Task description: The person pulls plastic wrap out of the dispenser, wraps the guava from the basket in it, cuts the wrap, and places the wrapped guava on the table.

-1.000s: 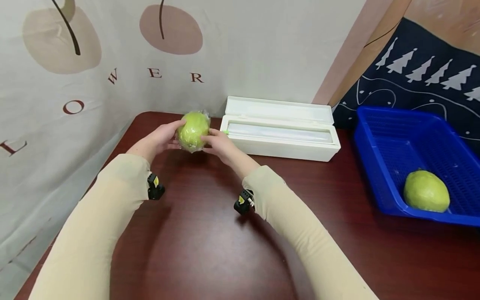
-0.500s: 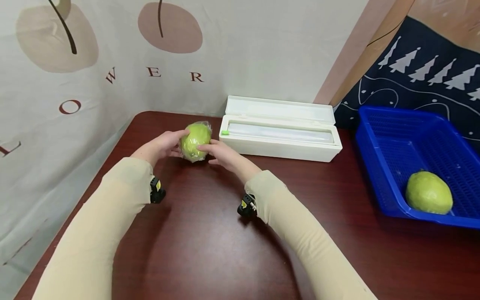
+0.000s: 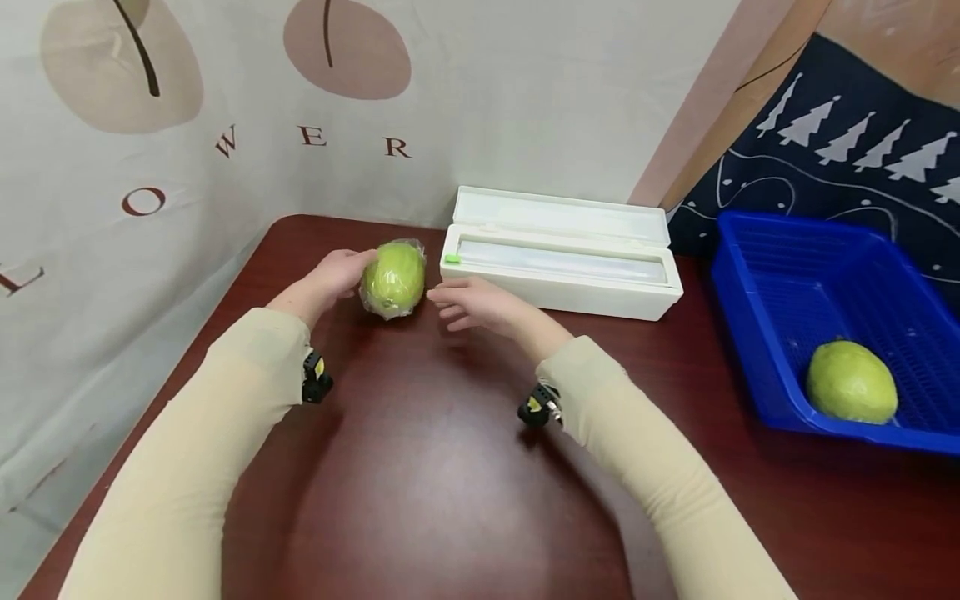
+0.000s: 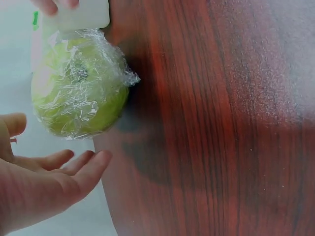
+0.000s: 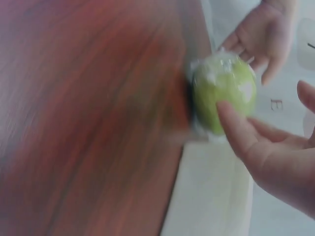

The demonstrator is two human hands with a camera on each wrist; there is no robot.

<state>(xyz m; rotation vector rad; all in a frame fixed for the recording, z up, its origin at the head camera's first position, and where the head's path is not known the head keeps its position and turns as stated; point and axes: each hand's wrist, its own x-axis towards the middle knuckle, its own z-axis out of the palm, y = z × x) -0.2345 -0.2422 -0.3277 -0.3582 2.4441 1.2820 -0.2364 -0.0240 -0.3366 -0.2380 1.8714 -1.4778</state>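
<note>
A round green fruit [image 3: 394, 277] wrapped in clear cling film sits on the table near its back left corner. In the left wrist view the crinkled film gathers on the near side of the fruit [image 4: 78, 88]. My left hand [image 3: 335, 277] is beside the fruit's left side, fingers relaxed; a gap shows between its fingertips and the fruit in the left wrist view. To the right of the fruit is my right hand [image 3: 483, 304], fingers loosely extended and holding nothing. The white cling film dispenser [image 3: 562, 283], lid raised, stands just behind the right hand.
A blue plastic basket [image 3: 738, 333] stands on the right of the dark red table [image 3: 435, 483], with another green fruit [image 3: 852, 381] inside. A printed cloth [image 3: 525, 92] hangs behind the table and along its left side.
The wrapped fruit has come down and slightly nearer, from between both hands onto the table. My right hand has let go and moved right; my left hand has loosened beside it.
</note>
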